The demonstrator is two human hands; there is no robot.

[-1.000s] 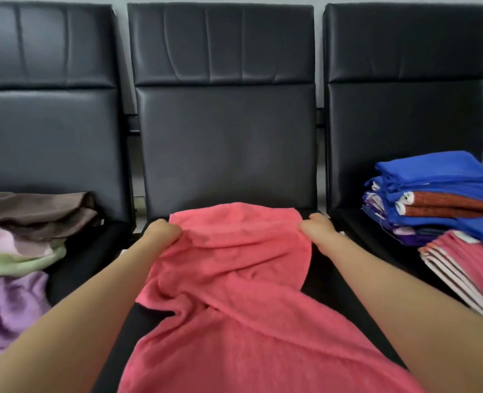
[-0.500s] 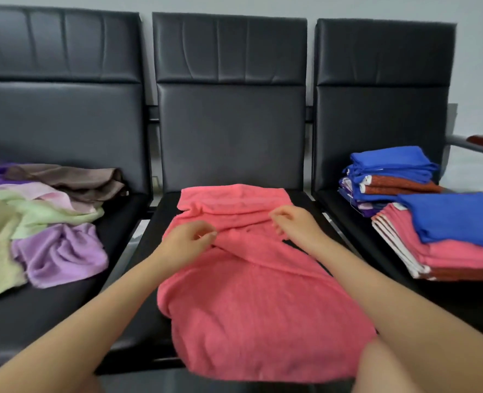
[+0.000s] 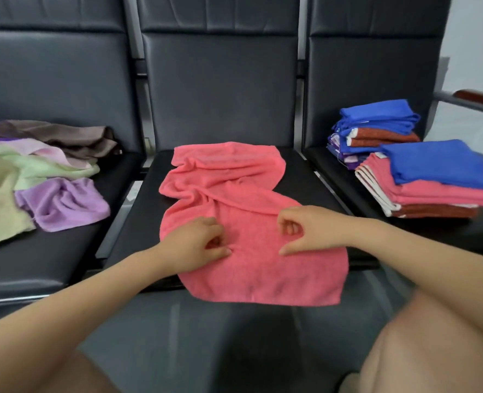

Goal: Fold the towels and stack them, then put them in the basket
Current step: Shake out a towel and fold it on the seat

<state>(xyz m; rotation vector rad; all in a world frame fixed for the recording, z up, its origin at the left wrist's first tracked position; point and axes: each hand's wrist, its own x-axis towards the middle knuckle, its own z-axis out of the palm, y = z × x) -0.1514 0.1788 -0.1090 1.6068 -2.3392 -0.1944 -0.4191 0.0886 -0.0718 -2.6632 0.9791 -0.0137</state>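
Both bare forearms reach forward from the lower corners and angle in toward each other, wrists held low. The left hand (image 3: 197, 243) sits knuckles up, its fingers curled under and the thumb stretched out toward the right, fingertips gathered as if in a pinch. The right hand (image 3: 305, 231) mirrors it close by, fingers bent inward, thumb pointing left, with a hollow showing between thumb and fingers. The two hands are near each other but not touching. Bare knees show below.
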